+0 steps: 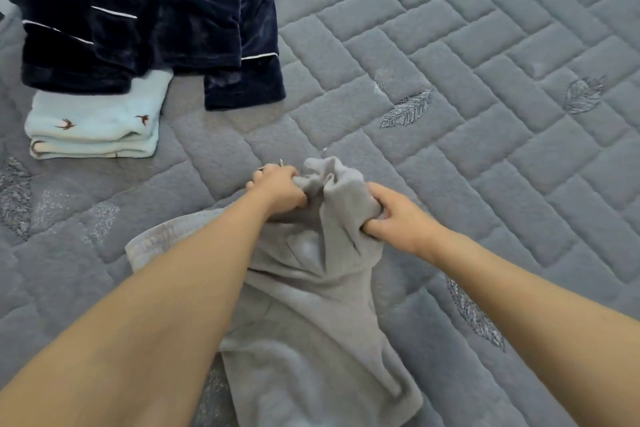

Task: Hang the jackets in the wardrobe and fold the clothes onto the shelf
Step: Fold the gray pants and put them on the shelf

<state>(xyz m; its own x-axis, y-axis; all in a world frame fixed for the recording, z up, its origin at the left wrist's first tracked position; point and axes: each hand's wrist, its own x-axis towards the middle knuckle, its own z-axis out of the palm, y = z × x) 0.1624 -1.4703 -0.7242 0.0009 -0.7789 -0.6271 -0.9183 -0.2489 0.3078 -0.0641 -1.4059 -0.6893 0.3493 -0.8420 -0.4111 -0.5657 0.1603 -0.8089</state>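
Across the quilted bed (450, 45), your left hand (278, 192) and right hand (398, 218) bunch the grey garment (311, 305), fingers curled tight, likely to lift it for folding.

Navy garment (145, 10) runs off the top edge; grey garment (311, 322) off the bottom

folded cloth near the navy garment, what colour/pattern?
Pale mint-blue folded cloth with small brown bird motifs; head view, the only one, shows it clearly.
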